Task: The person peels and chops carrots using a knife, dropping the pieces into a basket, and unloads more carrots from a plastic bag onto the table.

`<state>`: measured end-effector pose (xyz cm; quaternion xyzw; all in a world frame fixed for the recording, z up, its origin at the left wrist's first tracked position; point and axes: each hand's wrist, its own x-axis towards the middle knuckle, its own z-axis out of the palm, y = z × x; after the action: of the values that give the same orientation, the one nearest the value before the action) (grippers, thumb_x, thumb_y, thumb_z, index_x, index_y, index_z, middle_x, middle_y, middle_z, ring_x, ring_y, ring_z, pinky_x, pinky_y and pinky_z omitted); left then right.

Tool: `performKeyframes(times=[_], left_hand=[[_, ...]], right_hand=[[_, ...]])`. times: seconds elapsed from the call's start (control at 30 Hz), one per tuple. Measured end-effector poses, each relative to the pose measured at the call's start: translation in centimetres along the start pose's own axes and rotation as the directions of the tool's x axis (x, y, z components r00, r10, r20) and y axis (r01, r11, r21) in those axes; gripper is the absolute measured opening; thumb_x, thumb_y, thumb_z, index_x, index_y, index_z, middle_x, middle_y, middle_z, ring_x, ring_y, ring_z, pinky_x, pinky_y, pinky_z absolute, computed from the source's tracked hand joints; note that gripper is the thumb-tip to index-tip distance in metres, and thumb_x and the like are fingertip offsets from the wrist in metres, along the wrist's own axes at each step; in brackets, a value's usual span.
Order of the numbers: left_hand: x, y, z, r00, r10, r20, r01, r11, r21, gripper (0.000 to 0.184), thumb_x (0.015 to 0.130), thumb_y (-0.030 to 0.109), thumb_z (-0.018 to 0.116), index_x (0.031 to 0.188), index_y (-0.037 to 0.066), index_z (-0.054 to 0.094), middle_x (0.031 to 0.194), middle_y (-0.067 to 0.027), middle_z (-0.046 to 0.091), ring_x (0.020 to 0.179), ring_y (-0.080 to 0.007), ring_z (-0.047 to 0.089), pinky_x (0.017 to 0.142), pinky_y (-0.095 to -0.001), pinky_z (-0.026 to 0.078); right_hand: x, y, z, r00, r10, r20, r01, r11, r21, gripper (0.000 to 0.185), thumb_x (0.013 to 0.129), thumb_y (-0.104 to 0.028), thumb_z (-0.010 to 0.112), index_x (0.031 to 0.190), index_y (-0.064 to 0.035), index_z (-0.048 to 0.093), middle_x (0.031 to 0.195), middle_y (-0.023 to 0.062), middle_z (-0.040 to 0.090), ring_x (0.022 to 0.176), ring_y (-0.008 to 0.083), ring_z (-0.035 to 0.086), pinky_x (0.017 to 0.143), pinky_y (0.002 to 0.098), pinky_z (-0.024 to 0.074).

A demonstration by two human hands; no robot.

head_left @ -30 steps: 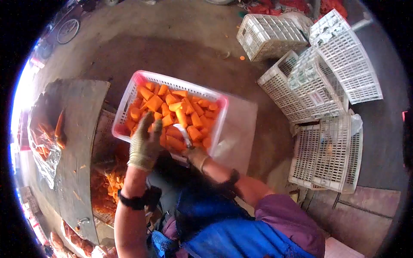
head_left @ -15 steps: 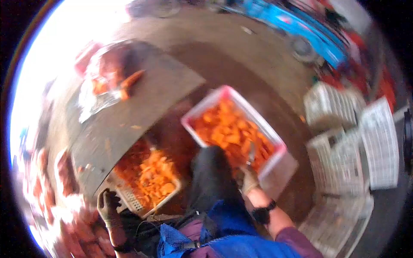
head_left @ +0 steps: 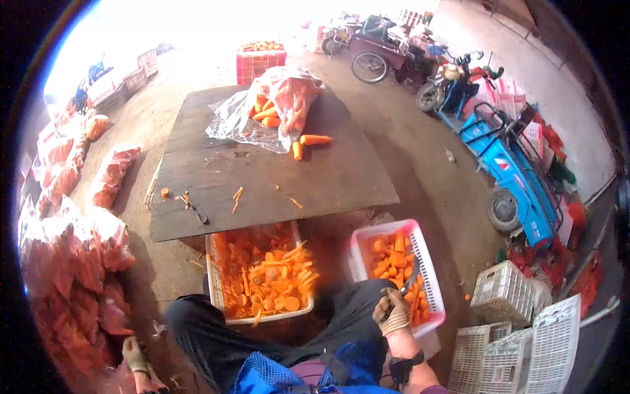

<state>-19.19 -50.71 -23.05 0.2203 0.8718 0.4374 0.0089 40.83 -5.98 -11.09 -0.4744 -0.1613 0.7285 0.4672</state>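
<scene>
My right hand (head_left: pixel 392 312), in a soiled work glove, is closed around the handle of a knife with a dark curved blade (head_left: pixel 411 274). It is over the near side of a pink-and-white crate (head_left: pixel 430 279) of cut carrot pieces (head_left: pixel 394 259). My left hand (head_left: pixel 134 354), also gloved, is low at the far left, against the edge of a stack of reddish bags (head_left: pixel 79 302); its fingers do not show clearly. Between my knees stands a pale crate (head_left: pixel 215 289) full of carrot trimmings (head_left: pixel 269 276).
A dark board (head_left: pixel 262 177) bears a clear plastic bag (head_left: pixel 295 98) of whole carrots, two loose carrots (head_left: pixel 315 140) and a small tool (head_left: pixel 193 209). White crates (head_left: pixel 502 292) and a blue cart (head_left: pixel 512 174) are on the right. A red crate (head_left: pixel 260 65) of carrots stands beyond the board.
My view has swung left and up, showing more of the board and floor. My left hand has moved out to the bags; my right hand still has the knife by the pink-and-white crate.
</scene>
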Motion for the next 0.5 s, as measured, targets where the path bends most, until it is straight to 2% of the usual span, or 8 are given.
performKeyframes(times=[0.07,0.1,0.13,0.17,0.2,0.23,0.33,0.5], left_hand=[[-3.0,-7.2,1.3,0.989,-0.092,0.117,0.079,0.991,0.112,0.012,0.085,0.012,0.057,0.083,0.002,0.064,0.082,-0.0075,0.065,0.073,-0.0195,0.06,0.069,-0.0296,0.047],[-5.3,-7.2,2.4,0.972,-0.119,0.205,0.096,0.988,0.119,0.012,0.082,0.011,0.057,0.078,0.002,0.065,0.079,-0.0094,0.065,0.074,-0.0217,0.062,0.068,-0.031,0.048],[-7.6,0.6,3.3,0.865,-0.345,0.364,0.261,0.93,0.26,0.014,0.082,0.013,0.058,0.075,0.003,0.065,0.075,-0.0092,0.065,0.072,-0.0224,0.063,0.064,-0.0347,0.049],[-10.3,-7.9,6.0,0.861,-0.198,0.469,0.105,0.97,0.218,0.019,0.085,0.024,0.062,0.081,0.006,0.06,0.074,-0.0045,0.062,0.061,-0.0205,0.059,0.058,-0.0346,0.048],[-12.1,-7.0,7.9,0.771,-0.318,0.552,0.191,0.942,0.276,0.019,0.085,0.024,0.062,0.082,0.006,0.06,0.074,-0.0046,0.062,0.061,-0.0206,0.059,0.058,-0.0347,0.048],[-13.3,-6.1,9.9,0.705,-0.392,0.591,0.262,0.918,0.296,0.019,0.085,0.025,0.062,0.082,0.006,0.06,0.074,-0.0047,0.062,0.061,-0.0207,0.059,0.058,-0.0348,0.048],[-14.7,-4.3,14.3,0.606,-0.463,0.648,0.377,0.883,0.279,0.019,0.085,0.025,0.062,0.083,0.006,0.06,0.074,-0.005,0.062,0.062,-0.0211,0.059,0.058,-0.0352,0.049],[-15.2,-3.2,17.9,0.548,-0.482,0.684,0.478,0.851,0.216,0.02,0.085,0.026,0.061,0.084,0.006,0.06,0.075,-0.0055,0.061,0.063,-0.0217,0.059,0.058,-0.0358,0.049]], right_hand=[[1.0,1.1,0.7,1.0,0.01,0.027,-0.008,0.997,-0.073,0.018,0.088,-0.027,0.057,0.087,-0.0089,0.058,0.051,-0.0002,0.045,0.037,0.0162,0.043,0.035,0.0299,0.0353],[2.2,2.2,0.1,0.996,0.068,0.059,-0.069,0.997,0.02,0.017,0.088,-0.026,0.056,0.088,-0.0086,0.058,0.051,-0.0004,0.044,0.037,0.0168,0.043,0.035,0.0306,0.0361],[1.7,2.5,1.8,0.998,0.045,0.036,-0.041,0.995,-0.094,0.017,0.089,-0.026,0.055,0.086,-0.0095,0.057,0.05,-0.001,0.043,0.037,0.0168,0.042,0.035,0.0304,0.0348],[1.7,2.9,2.8,0.996,0.078,0.053,-0.071,0.989,-0.127,0.018,0.089,-0.027,0.055,0.085,-0.0099,0.057,0.05,-0.0011,0.042,0.037,0.0166,0.042,0.036,0.0301,0.0339],[1.5,3.4,3.4,0.992,0.115,0.06,-0.104,0.982,-0.157,0.019,0.089,-0.028,0.054,0.084,-0.0103,0.056,0.051,-0.0012,0.041,0.037,0.0164,0.042,0.036,0.0299,0.033],[1.6,3.9,3.5,0.989,0.115,0.088,-0.096,0.977,-0.189,0.02,0.084,-0.028,0.062,0.09,-0.0094,0.061,0.055,0.0027,0.053,0.043,0.0173,0.051,0.039,0.03,0.0402],[-0.9,3.7,7.0,0.988,0.107,0.11,-0.077,0.965,-0.252,0.021,0.085,-0.027,0.061,0.09,-0.0063,0.061,0.055,0.0036,0.052,0.043,0.0176,0.051,0.039,0.0293,0.0411],[-0.1,3.8,7.1,0.987,0.088,0.138,-0.033,0.932,-0.361,0.023,0.085,-0.027,0.061,0.092,-0.0046,0.06,0.057,0.0035,0.054,0.044,0.0169,0.052,0.038,0.0285,0.0412]])
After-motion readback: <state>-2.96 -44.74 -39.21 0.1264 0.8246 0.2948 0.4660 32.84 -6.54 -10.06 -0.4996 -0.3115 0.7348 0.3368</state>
